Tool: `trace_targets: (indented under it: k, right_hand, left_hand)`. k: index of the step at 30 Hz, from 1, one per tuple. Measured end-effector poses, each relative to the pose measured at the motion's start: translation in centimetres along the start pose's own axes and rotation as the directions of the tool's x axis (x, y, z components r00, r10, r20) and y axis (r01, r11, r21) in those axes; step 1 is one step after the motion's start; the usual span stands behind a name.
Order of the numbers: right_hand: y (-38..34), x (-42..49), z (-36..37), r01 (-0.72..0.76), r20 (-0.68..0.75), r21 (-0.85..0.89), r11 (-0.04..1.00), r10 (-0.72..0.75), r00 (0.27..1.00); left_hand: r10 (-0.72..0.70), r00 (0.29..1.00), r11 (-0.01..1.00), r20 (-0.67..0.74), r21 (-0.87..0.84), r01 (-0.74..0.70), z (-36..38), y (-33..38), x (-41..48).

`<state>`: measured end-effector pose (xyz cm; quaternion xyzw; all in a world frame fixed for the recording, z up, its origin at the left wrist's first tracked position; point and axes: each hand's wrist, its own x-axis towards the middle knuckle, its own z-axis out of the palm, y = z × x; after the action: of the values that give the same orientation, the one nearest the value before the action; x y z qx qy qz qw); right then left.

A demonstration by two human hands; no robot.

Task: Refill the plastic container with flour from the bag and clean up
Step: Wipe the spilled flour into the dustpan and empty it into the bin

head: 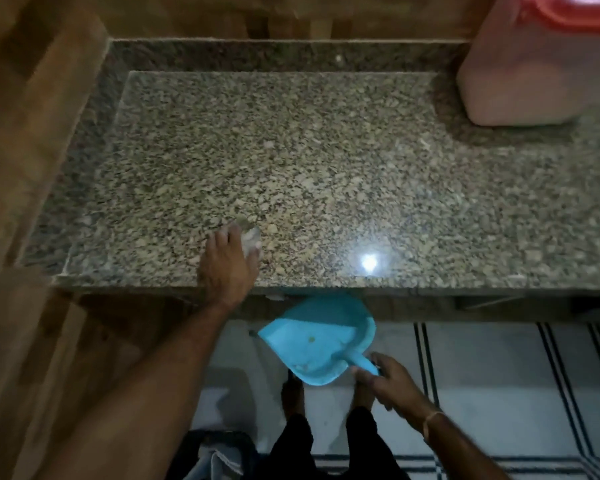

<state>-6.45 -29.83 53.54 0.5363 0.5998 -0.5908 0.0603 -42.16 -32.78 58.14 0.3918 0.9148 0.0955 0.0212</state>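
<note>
My left hand [226, 265] rests near the front edge of the speckled granite counter [309, 161], its fingers pressed on a small grey cloth [250, 237]. My right hand [394, 381] grips the handle of a blue dustpan [321, 337], held just below the counter's front edge. A few crumbs lie in the pan. The plastic container [530, 64] with a red lid stands at the counter's back right, pale contents showing through its wall. No flour bag is in view.
Wooden cabinet panels [32, 133] rise on the left and behind the counter. Below is a pale floor with black stripes [499, 375]. My feet [326, 396] stand under the dustpan. Some fabric [219, 459] lies at the bottom edge. A light reflects on the granite [368, 262].
</note>
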Motion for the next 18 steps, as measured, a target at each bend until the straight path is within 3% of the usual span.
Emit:
trace_targets:
  k: [4, 8, 10, 13, 15, 18]
  right_hand:
    - [2.7, -2.2, 0.0, -0.070, -0.085, 0.066, 0.995, 0.076, 0.994]
    - [6.0, -3.5, -1.5, -0.122, -0.149, 0.251, 0.960, 0.163, 0.975]
    - [7.1, -4.3, -3.0, -0.120, -0.194, 0.320, 0.940, 0.189, 0.963]
    - [7.9, -5.3, -5.4, -0.080, -0.258, 0.366, 0.927, 0.183, 0.948]
    - [9.0, -5.1, -7.0, -0.057, -0.315, 0.344, 0.937, 0.173, 0.933]
    - [10.5, -4.4, -8.6, -0.067, -0.367, 0.339, 0.939, 0.197, 0.909]
  left_hand:
    - [0.042, 0.997, 0.998, 0.065, -0.048, -0.038, 1.7, 8.4, -0.7]
    - [0.393, 0.915, 0.912, 0.093, -0.170, -0.374, 2.8, 18.5, -2.8]
    - [0.456, 0.862, 0.874, 0.220, -0.296, -0.386, 2.8, 21.5, -3.6]
    - [0.323, 0.921, 0.907, 0.218, -0.348, -0.236, 3.0, 21.2, -1.9]
    - [0.127, 0.981, 0.945, 0.144, -0.318, -0.076, 2.9, 19.1, 0.0]
    - [-0.122, 0.990, 0.971, 0.073, -0.196, 0.134, 3.1, 16.7, 1.5]
